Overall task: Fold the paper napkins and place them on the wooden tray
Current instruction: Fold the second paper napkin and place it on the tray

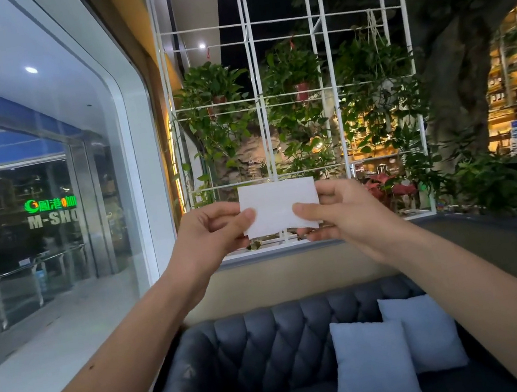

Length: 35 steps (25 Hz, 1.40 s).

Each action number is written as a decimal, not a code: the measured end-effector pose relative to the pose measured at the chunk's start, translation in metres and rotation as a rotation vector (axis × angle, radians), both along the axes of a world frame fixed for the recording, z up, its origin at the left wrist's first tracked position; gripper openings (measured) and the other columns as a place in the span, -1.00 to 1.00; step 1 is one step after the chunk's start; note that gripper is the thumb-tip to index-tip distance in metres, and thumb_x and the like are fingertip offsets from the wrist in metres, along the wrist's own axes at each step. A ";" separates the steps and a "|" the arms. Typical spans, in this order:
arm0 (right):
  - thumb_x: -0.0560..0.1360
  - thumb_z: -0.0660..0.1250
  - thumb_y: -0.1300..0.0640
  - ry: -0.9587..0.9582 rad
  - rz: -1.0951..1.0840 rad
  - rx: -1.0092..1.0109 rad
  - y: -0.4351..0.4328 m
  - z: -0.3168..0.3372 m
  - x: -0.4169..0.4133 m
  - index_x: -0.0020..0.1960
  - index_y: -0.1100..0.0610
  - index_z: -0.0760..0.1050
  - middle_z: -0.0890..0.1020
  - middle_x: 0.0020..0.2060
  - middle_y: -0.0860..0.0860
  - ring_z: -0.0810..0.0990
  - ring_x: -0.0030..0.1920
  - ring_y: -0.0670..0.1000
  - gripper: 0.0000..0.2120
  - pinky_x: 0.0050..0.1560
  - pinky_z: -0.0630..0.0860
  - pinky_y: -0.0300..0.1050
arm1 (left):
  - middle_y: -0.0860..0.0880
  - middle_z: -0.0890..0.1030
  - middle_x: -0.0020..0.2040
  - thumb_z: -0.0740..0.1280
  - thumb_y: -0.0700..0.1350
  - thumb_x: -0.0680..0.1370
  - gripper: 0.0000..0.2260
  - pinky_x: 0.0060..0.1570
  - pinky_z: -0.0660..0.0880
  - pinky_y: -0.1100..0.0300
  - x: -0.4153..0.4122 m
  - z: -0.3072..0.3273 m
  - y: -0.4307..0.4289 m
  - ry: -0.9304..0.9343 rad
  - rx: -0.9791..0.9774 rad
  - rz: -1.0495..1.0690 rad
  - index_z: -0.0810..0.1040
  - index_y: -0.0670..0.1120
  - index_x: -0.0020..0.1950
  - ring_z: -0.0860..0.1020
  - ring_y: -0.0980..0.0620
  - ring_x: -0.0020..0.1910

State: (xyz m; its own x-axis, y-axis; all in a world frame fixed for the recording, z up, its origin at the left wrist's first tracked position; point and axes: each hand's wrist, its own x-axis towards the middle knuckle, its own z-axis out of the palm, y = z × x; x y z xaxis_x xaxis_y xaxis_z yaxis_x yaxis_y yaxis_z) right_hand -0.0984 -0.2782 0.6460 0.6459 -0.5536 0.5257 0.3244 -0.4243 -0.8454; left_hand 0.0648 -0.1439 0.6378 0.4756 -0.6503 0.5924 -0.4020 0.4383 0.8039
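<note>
A white paper napkin (277,204), folded into a small rectangle, is held up in the air in front of me at arm's length. My left hand (212,232) pinches its left edge between thumb and fingers. My right hand (342,208) pinches its right edge the same way. Both arms are stretched forward. No wooden tray is in view.
Below my arms stands a dark blue tufted sofa (273,339) with two pale blue cushions (375,367). Behind it a white metal grid (257,101) carries hanging potted plants. A large glass window (30,198) runs along the left. A tree trunk and lit shop shelves are at the right.
</note>
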 end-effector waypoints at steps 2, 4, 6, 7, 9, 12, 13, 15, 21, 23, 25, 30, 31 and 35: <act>0.48 0.42 0.24 -0.001 -0.016 0.039 -0.007 -0.010 -0.009 0.17 0.18 0.57 0.73 -0.05 0.07 0.70 -0.20 0.02 -0.74 -0.10 0.65 -0.07 | -0.14 0.70 -0.26 0.44 -0.18 0.48 -0.87 -0.17 0.64 0.25 -0.009 -0.016 -0.011 0.027 0.044 -0.048 0.64 -0.23 -0.05 0.66 0.07 -0.29; 0.48 0.42 0.24 0.028 -0.028 0.055 -0.014 -0.023 -0.018 0.18 0.18 0.57 0.73 -0.05 0.08 0.69 -0.21 0.03 -0.73 -0.09 0.64 -0.07 | -0.15 0.67 -0.33 0.42 -0.19 0.50 -0.91 -0.26 0.61 0.30 -0.018 -0.033 -0.020 0.025 0.065 -0.072 0.62 -0.22 -0.13 0.66 0.08 -0.34; 0.47 0.42 0.26 0.072 -0.038 0.062 -0.021 -0.039 -0.028 0.19 0.19 0.57 0.72 -0.02 0.09 0.69 -0.19 0.05 -0.71 -0.11 0.65 -0.09 | -0.11 0.65 -0.39 0.43 -0.19 0.49 -0.92 -0.32 0.57 0.33 -0.025 -0.051 -0.029 0.051 0.071 -0.074 0.63 -0.20 -0.16 0.62 0.10 -0.40; 0.48 0.42 0.27 0.093 -0.044 0.073 -0.025 -0.049 -0.034 0.19 0.18 0.57 0.71 -0.01 0.09 0.70 -0.18 0.06 -0.71 -0.10 0.66 -0.08 | -0.11 0.65 -0.39 0.44 -0.18 0.48 -0.90 -0.32 0.56 0.33 -0.029 -0.061 -0.034 0.079 0.078 -0.077 0.63 -0.21 -0.12 0.60 0.10 -0.40; 0.48 0.41 0.28 0.122 -0.053 0.103 -0.032 -0.066 -0.044 0.18 0.17 0.57 0.71 0.00 0.09 0.69 -0.16 0.06 -0.73 -0.08 0.66 -0.07 | -0.10 0.65 -0.38 0.44 -0.16 0.47 -0.83 -0.31 0.55 0.35 -0.034 -0.079 -0.041 0.124 0.092 -0.075 0.64 -0.25 -0.04 0.59 0.11 -0.39; 0.50 0.39 0.27 0.155 -0.062 0.128 -0.043 -0.095 -0.058 0.14 0.12 0.57 0.72 -0.03 0.07 0.68 -0.18 0.01 -0.77 -0.13 0.65 -0.12 | -0.10 0.65 -0.38 0.43 -0.17 0.50 -0.84 -0.31 0.53 0.36 -0.049 -0.105 -0.053 0.119 0.137 -0.074 0.65 -0.27 -0.03 0.57 0.12 -0.38; 0.50 0.39 0.27 0.162 -0.058 0.138 -0.048 -0.106 -0.063 0.12 0.10 0.58 0.73 -0.06 0.05 0.68 -0.20 0.00 -0.78 -0.16 0.64 -0.15 | -0.10 0.65 -0.38 0.42 -0.18 0.50 -0.84 -0.31 0.54 0.36 -0.054 -0.114 -0.056 0.123 0.146 -0.074 0.65 -0.28 -0.04 0.57 0.12 -0.39; 0.50 0.39 0.27 0.166 -0.061 0.165 -0.055 -0.128 -0.073 0.05 0.06 0.59 0.74 -0.13 0.00 0.68 -0.22 -0.01 -0.81 -0.18 0.64 -0.17 | -0.08 0.65 -0.39 0.41 -0.19 0.51 -0.87 -0.30 0.55 0.36 -0.063 -0.130 -0.064 0.139 0.171 -0.081 0.65 -0.26 -0.05 0.57 0.15 -0.41; 0.52 0.36 0.28 0.208 -0.108 0.289 -0.070 -0.203 -0.109 0.12 0.13 0.58 0.73 -0.07 0.07 0.68 -0.20 0.04 -0.80 -0.11 0.64 -0.08 | -0.04 0.70 -0.28 0.39 -0.19 0.53 -0.90 -0.28 0.54 0.36 -0.096 -0.193 -0.088 0.182 0.300 -0.118 0.66 -0.19 -0.01 0.61 0.17 -0.34; 0.52 0.35 0.28 0.215 -0.115 0.340 -0.073 -0.226 -0.121 0.07 0.09 0.59 0.73 -0.13 0.03 0.68 -0.23 0.01 -0.83 -0.14 0.66 -0.11 | -0.08 0.71 -0.22 0.38 -0.19 0.54 -0.86 -0.23 0.57 0.34 -0.105 -0.216 -0.094 0.199 0.345 -0.114 0.65 -0.22 0.03 0.63 0.15 -0.31; 0.52 0.36 0.27 0.249 -0.135 0.388 -0.077 -0.256 -0.134 0.04 0.06 0.58 0.73 -0.18 -0.03 0.68 -0.27 -0.03 -0.84 -0.23 0.64 -0.16 | -0.11 0.71 -0.19 0.38 -0.19 0.54 -0.84 -0.20 0.59 0.32 -0.115 -0.245 -0.101 0.209 0.420 -0.119 0.64 -0.25 0.06 0.64 0.13 -0.29; 0.52 0.37 0.25 0.383 -0.186 0.516 -0.081 -0.336 -0.157 0.05 0.15 0.58 0.67 -0.15 0.05 0.62 -0.28 -0.07 -0.88 -0.32 0.59 -0.22 | -0.19 0.65 -0.21 0.36 -0.25 0.55 -0.85 -0.18 0.61 0.27 -0.143 -0.318 -0.102 0.243 0.557 -0.078 0.61 -0.32 0.05 0.63 0.15 -0.34; 0.52 0.37 0.23 0.433 -0.182 0.532 -0.080 -0.351 -0.161 0.06 0.17 0.58 0.67 -0.14 0.07 0.62 -0.28 -0.08 -0.88 -0.32 0.58 -0.23 | -0.19 0.65 -0.22 0.37 -0.25 0.55 -0.87 -0.17 0.61 0.26 -0.148 -0.331 -0.099 0.239 0.584 -0.061 0.61 -0.30 0.04 0.63 0.14 -0.34; 0.53 0.37 0.19 0.529 -0.149 0.614 -0.066 -0.409 -0.178 0.10 0.17 0.59 0.69 -0.12 0.04 0.64 -0.21 -0.05 -0.84 -0.27 0.57 -0.18 | -0.13 0.68 -0.19 0.38 -0.26 0.54 -0.92 -0.19 0.62 0.26 -0.165 -0.383 -0.084 0.332 0.694 0.006 0.62 -0.23 0.01 0.66 0.11 -0.30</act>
